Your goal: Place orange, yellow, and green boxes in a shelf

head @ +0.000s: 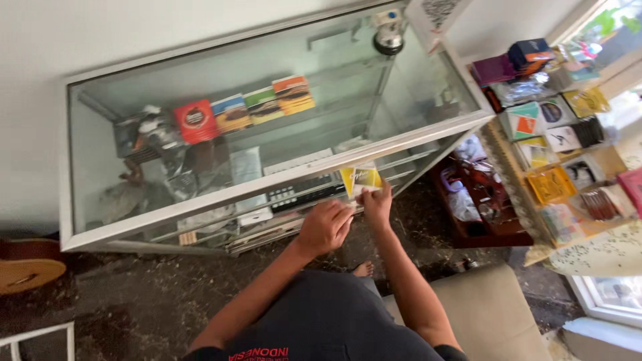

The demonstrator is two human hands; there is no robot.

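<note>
hands (pixel 351 217) half-hide yellow packet (pixel 362 179)

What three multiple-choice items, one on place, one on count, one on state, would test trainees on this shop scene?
1. Where is the yellow square packet?
A. at the glass display cabinet's front edge
B. on the floor
C. on the cushion

2. How many flat coloured packets stand in the row inside the cabinet?
A. one
B. four
C. nine

3. What is the right hand doing?
A. hanging free
B. pinching the yellow packet
C. gripping a guitar

Answers: 1 A, it sits by the cabinet frame; 2 B, red, blue, green, orange; 3 B, fingers meet its lower edge, the left hand beside it.
</note>
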